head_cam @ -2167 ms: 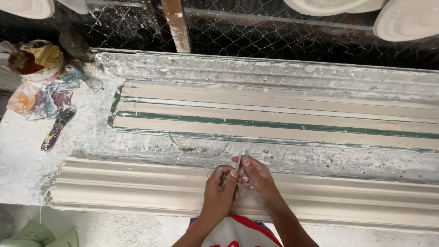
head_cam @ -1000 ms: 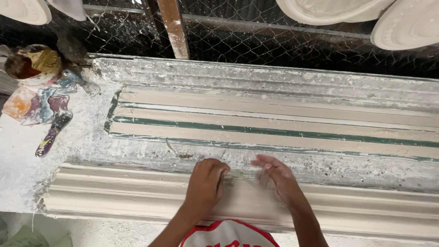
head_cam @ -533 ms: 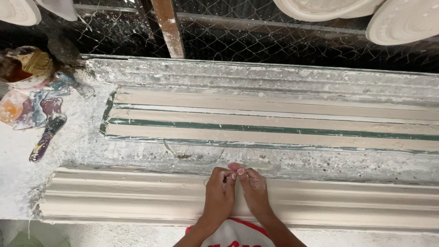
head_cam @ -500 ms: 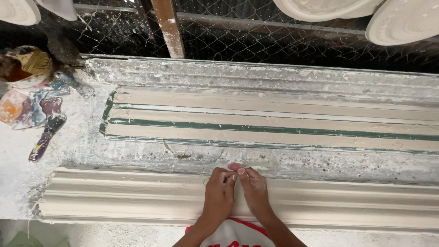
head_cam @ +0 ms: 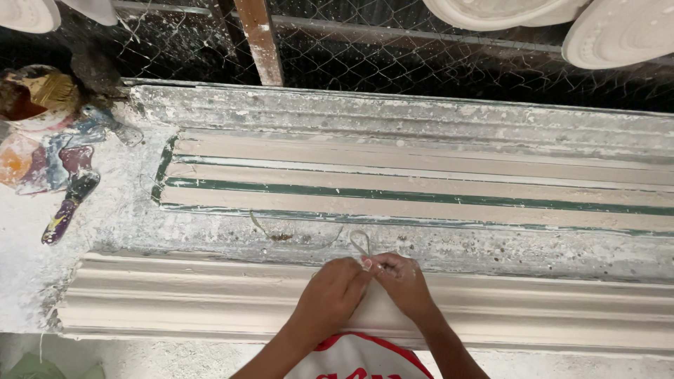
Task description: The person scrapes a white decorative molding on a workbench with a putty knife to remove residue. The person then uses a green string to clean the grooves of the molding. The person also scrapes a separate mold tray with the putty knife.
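Note:
My left hand point(head_cam: 328, 298) and my right hand point(head_cam: 404, 284) meet fingertip to fingertip over the upper edge of a long white plaster cornice moulding point(head_cam: 175, 295). Together they pinch a thin pale string or wire that forms a small loop point(head_cam: 360, 243) just above my fingers. The moulding lies along the front of a plaster-crusted workbench. Behind it sits a long ridged casting mould point(head_cam: 421, 189) with cream bands and green stripes.
At the far left lie a paint-stained scraper point(head_cam: 69, 207), smeared plastic sheets point(head_cam: 35, 158) and a pot with a brush point(head_cam: 31, 95). Wire mesh point(head_cam: 365, 42) and a wooden post point(head_cam: 258, 38) stand behind the bench. Round white plaster pieces point(head_cam: 618, 31) hang at the top.
A second ago my hands were spread apart on the moulding. They have since come together, and now a small loop of string stands above my fingertips.

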